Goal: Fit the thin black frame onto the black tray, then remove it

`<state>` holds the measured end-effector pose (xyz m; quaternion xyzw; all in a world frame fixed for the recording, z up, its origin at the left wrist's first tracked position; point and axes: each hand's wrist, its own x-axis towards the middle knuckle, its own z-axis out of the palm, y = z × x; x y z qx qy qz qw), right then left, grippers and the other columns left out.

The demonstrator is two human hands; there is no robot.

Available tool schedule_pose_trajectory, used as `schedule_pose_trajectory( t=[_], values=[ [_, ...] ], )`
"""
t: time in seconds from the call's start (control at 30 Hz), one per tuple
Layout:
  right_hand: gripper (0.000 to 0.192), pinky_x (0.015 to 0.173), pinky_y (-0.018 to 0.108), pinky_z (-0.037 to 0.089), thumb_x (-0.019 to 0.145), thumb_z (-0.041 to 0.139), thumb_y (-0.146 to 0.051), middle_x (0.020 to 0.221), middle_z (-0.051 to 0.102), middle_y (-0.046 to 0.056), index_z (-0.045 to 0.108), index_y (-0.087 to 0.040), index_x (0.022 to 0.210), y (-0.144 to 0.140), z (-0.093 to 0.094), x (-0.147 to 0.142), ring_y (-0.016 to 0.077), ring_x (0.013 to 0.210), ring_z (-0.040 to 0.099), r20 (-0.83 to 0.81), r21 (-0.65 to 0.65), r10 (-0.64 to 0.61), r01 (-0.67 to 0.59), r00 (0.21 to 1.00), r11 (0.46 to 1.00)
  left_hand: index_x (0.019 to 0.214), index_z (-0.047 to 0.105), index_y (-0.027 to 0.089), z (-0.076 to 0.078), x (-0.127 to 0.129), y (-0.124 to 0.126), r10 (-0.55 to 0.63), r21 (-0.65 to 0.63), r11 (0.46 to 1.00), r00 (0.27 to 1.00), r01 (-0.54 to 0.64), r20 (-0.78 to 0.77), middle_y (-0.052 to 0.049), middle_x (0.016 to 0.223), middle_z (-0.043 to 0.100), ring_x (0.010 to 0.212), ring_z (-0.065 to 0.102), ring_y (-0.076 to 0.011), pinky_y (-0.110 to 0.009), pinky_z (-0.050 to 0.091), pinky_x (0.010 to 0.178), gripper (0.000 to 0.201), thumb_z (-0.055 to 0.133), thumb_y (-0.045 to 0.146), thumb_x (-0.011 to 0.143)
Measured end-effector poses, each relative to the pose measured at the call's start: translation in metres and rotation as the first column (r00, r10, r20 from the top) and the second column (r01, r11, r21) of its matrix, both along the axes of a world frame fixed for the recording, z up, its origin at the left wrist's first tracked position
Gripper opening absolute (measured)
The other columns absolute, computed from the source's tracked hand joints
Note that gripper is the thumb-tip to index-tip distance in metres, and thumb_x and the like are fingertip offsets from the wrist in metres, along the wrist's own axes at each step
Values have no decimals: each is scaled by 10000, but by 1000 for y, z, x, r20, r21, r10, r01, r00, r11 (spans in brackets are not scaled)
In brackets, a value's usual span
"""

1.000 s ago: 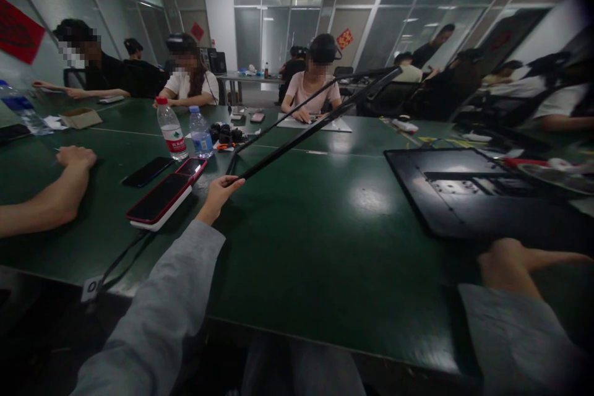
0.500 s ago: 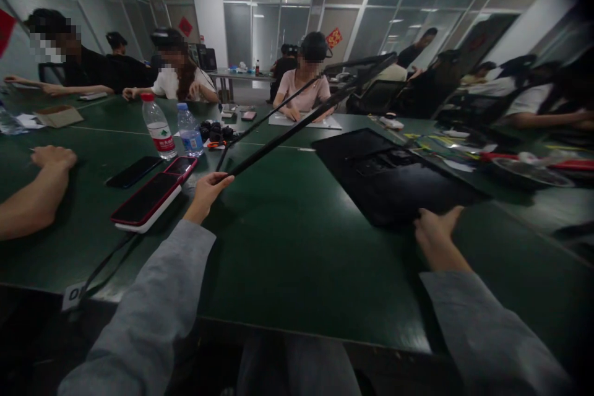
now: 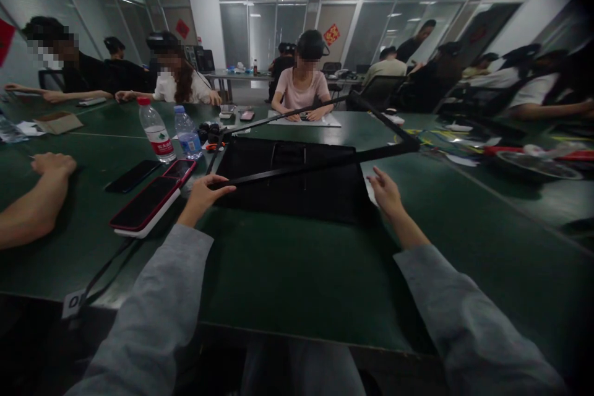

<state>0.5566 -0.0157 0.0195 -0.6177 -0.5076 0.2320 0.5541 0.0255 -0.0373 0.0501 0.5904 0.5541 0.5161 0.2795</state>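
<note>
My left hand [image 3: 203, 197] pinches the near left corner of a thin black rectangular frame [image 3: 297, 170] between thumb and fingers. The frame is tilted, its right side raised above the table. Underneath lies a flat black panel [image 3: 320, 201] with a recessed middle section, resting on the green table. Just off the panel's right edge is my right hand [image 3: 390, 195], fingers apart and gripping nothing. A small white patch shows beside its fingertips; what it is I cannot tell.
Left of my arm lie a red-edged phone [image 3: 153, 195] on a white block, a dark phone [image 3: 132, 176] and two bottles [image 3: 158, 135]. Another person's forearm [image 3: 41, 204] rests at far left. Cables [image 3: 452, 141] and a round dark tray [image 3: 529, 170] sit at right.
The black panel has moved left, from the right side to under the frame. My right hand came left with it and now is apart from it. The frame's raised right side has swung lower.
</note>
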Motion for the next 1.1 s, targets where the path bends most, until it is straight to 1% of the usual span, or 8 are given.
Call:
schedule_pose_trajectory(
  t=[0.07,0.13,0.23,0.4,0.63,0.97,1.03,1.1],
  values=[
    [669,1057,517,582,1005,437,-629,1269,747,196,600,-177,1471,-4,14,-2,326,1232,707,-54,23,5,-3,999,1000,808,808,226,3,-1,-3,-17,-3,1000,999,17,-45,-74,882,780,927,712,-289,-422,543,938,377,988,443,557],
    [804,1092,522,566,1024,219,-726,1397,689,228,572,-164,1476,-14,28,1,323,1322,669,-188,-3,198,-203,962,979,808,809,238,5,-1,-5,-39,5,999,993,40,-110,-74,895,779,932,708,-293,-428,541,942,353,985,433,572],
    [736,1117,503,560,1021,281,-717,1514,623,199,584,-196,1443,-27,40,9,313,1399,617,-211,-17,324,-335,922,942,824,813,249,7,-1,-8,-63,37,997,970,74,-233,-79,942,780,948,702,-293,-442,530,962,319,975,418,607],
    [483,1116,511,563,840,680,-379,1370,726,148,661,-233,1300,-25,24,15,343,1308,675,-53,-65,214,-218,975,974,816,809,259,6,-2,-10,-78,11,996,937,87,-341,-81,956,786,971,706,-304,-457,520,974,291,963,421,630],
    [608,1167,548,503,828,588,-283,1407,702,148,616,-195,1429,-18,-12,-11,335,1317,661,350,45,28,-47,936,998,792,798,278,-4,-17,-1,-153,-91,988,876,126,-457,-81,943,801,941,725,-306,-442,529,932,319,934,507,617],
    [672,1223,551,455,866,525,-279,1462,671,144,580,-163,1526,-21,-35,-17,334,1373,623,471,59,-39,13,882,998,709,802,309,-5,-22,-1,-226,-205,969,819,135,-527,-77,936,804,989,725,-336,-452,515,962,355,953,578,533],
    [678,1232,555,449,858,532,-276,1462,673,139,589,-162,1524,-20,-37,-17,337,1391,609,477,62,-55,29,877,998,711,803,307,-6,-23,0,-248,-213,964,818,157,-519,-80,924,803,982,718,-333,-446,510,967,368,910,639,593],
    [678,1242,555,439,858,530,-273,1463,672,144,598,-149,1521,-18,-39,-17,341,1404,601,487,57,-72,50,871,997,769,812,294,-10,-24,3,-165,-127,985,847,116,-505,-89,961,803,1003,710,-323,-438,499,992,378,825,669,722]
  ],
)
